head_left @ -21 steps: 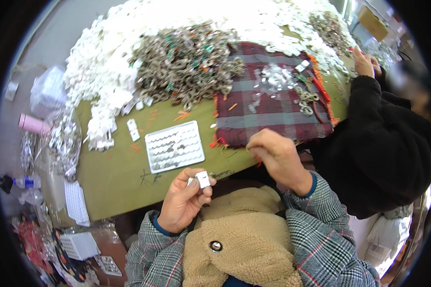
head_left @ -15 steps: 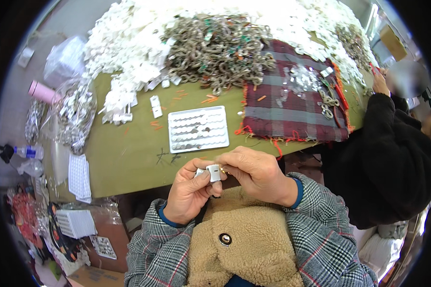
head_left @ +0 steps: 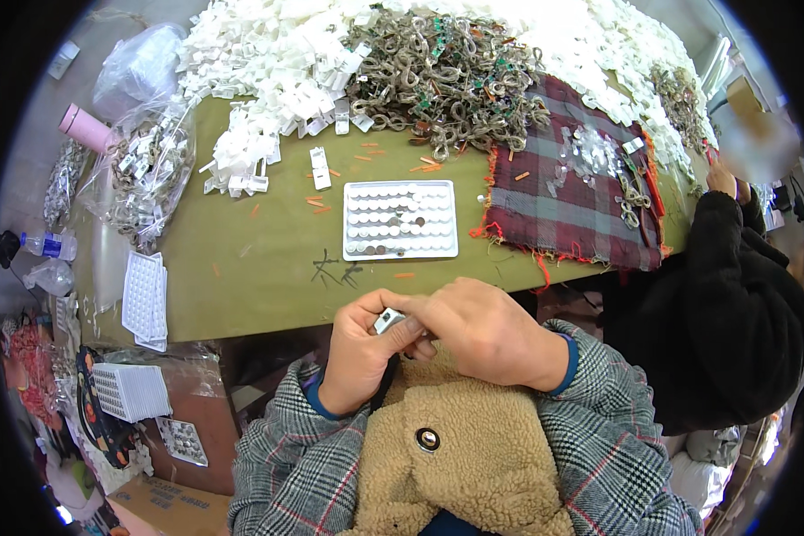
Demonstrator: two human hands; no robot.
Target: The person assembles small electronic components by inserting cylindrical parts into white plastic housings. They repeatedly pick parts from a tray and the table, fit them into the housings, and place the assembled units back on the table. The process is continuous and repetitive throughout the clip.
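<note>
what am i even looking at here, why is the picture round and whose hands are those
The picture comes from a wide fisheye camera worn on a person's head, looking down, so straight edges bend and the corners go black. The two hands at the bottom are that person's own: the left hand and right hand meet close to the chest and together pinch a small white piece. In front lies a green table with a white tray of small round parts, a plaid cloth, a heap of white plastic pieces and a pile of tangled metal parts. At the right, a second person in a black sleeve works at the same table.
</note>
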